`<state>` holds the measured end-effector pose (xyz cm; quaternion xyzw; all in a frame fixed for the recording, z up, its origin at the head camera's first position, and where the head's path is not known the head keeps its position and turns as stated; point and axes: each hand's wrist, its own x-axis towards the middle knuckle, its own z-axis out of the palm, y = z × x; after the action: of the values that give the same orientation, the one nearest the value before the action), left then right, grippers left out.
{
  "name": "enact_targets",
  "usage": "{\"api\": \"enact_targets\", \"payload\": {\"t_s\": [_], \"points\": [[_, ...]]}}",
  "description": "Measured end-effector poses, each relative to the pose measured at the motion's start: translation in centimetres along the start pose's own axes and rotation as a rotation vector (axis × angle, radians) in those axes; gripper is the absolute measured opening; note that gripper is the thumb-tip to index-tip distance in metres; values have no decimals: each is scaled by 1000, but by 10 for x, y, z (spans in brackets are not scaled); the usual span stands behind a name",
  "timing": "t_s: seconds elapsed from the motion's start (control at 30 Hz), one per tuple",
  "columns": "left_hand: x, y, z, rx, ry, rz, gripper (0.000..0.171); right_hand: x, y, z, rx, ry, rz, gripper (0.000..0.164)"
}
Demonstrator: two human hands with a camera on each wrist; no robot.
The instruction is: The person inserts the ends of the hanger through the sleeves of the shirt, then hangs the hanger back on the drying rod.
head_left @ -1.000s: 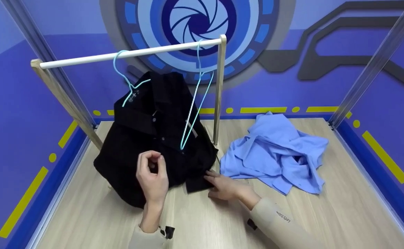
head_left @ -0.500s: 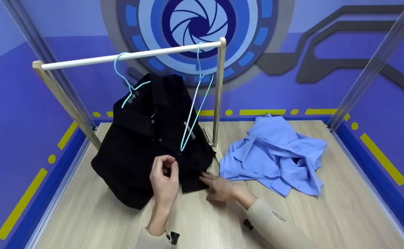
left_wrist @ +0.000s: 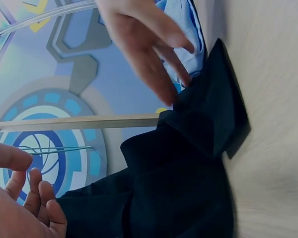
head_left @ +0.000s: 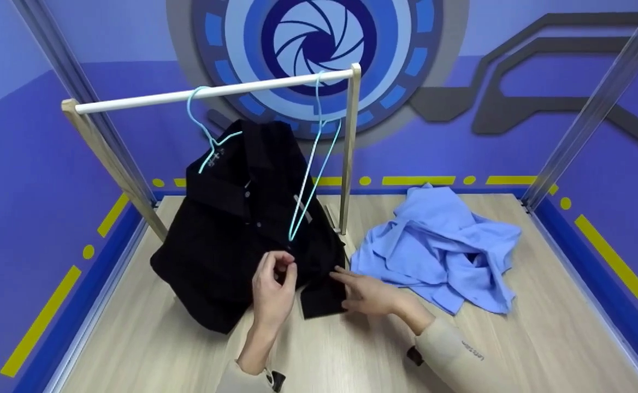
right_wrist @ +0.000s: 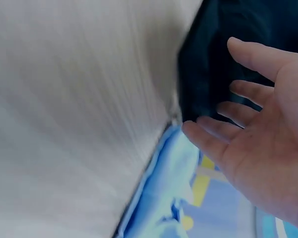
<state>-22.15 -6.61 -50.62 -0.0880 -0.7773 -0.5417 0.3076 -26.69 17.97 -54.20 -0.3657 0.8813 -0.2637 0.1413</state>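
A black collared shirt (head_left: 204, 229) hangs on a light-blue hanger (head_left: 201, 123) from the rack's white bar (head_left: 133, 102), its lower part spread over the table. In front of the shirt, my left hand (head_left: 273, 289) is held up with loosely curled fingers; nothing shows between them in the left wrist view. My right hand (head_left: 373, 295) is beside the shirt's cuff (head_left: 322, 300), with its fingers extended. In the right wrist view its fingers (right_wrist: 251, 111) are spread before the dark cloth; whether they touch it I cannot tell.
A second light-blue hanger (head_left: 303, 196) hangs bare near the rack's right wooden post (head_left: 350, 153). To the right, a crumpled blue shirt (head_left: 433, 245) lies on the wooden table (head_left: 548, 338). Painted blue walls (head_left: 597, 164) enclose the table.
My left hand has moved right across the front of the black shirt, fingers still curled. My right hand has lifted slightly off the cuff area, and the view has shifted a little.
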Motion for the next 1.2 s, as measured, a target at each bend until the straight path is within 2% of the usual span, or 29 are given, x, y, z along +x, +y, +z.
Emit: {"api": "enact_targets", "payload": {"t_s": [0.17, 0.23, 0.43, 0.77, 0.97, 1.2], "points": [[-1, -4, 4, 23, -20, 10, 19, -16, 10, -20, 21, 119, -71, 58], [-2, -5, 5, 29, -31, 11, 19, -23, 16, -27, 13, 164, -69, 55], [-4, -7, 7, 40, -81, -4, 17, -48, 36, -44, 0, 284, 18, 52], [-6, -8, 5, 50, -162, -34, 15, -77, 69, -61, -30, 470, 183, 59], [-7, -11, 6, 44, -195, -33, 13, -85, 87, -65, -40, 611, 230, 55], [-8, -13, 6, 45, -220, -37, 12, -87, 94, -70, -66, 804, 237, 45]]}}
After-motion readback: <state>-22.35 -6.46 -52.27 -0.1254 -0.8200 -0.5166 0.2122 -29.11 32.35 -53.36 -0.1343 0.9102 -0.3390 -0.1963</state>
